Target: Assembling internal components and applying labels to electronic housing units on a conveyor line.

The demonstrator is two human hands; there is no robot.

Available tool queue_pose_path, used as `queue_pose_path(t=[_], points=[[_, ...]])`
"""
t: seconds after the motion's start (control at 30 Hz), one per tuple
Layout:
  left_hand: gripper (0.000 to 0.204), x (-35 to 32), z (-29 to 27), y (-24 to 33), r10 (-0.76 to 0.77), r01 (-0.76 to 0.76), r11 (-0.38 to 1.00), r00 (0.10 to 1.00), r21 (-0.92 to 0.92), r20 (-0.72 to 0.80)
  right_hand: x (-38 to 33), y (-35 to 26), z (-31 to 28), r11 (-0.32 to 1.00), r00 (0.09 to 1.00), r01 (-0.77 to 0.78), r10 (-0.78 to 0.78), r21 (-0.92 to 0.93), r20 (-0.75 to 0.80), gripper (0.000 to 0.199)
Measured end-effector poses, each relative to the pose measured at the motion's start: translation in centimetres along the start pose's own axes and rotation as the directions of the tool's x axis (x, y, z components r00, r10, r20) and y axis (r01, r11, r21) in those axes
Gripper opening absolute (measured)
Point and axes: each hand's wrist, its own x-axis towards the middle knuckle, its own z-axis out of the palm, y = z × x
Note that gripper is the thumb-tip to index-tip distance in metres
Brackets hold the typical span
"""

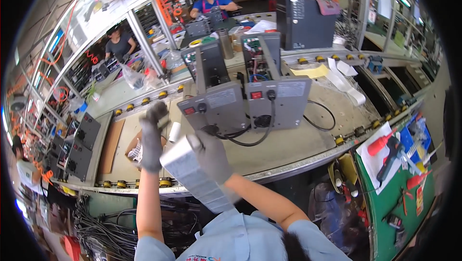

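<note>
I wear grey gloves on both hands. My right hand (211, 157) is closed round the upper part of a long silvery-white block (195, 172), which slants down toward my chest. Its exact kind does not show. My left hand (152, 140) is raised beside the block's far end, dark-tipped fingers stretched away from me and somewhat blurred, with nothing visible in them. Close by stand a small white cylinder (174, 132) and an open carton (132, 148) with white parts. Beyond my hands are two grey machine housings (216, 108) (279, 102) with red switches, black cables and exposed circuit boards.
A roller conveyor edge (298, 167) runs before me. Bundled black cables (103, 227) lie lower left. On the green bench (380, 213) at right are tools and a blue bin (416, 133). Two co-workers (211, 3) (119, 44) sit across the line; another person (29, 169) is far left.
</note>
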Motion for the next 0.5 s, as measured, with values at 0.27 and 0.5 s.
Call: queue_pose_path(t=[0.27, 0.5], points=[[0.036, -2.8, -9.8, -3.3, -0.109, 0.166, 0.964, 0.959, 0.208, -0.26, 10.0, -2.7, 7.9, 0.781, 0.849, 0.528, -0.499, -0.334, 0.175, 0.024], [0.028, 3.2, -28.6, -11.4, -0.177, 0.228, 0.974, 0.785, 0.011, -0.594, 13.4, 1.9, 2.8, 0.43, 0.74, 0.667, -0.289, -0.608, 0.608, 0.02]])
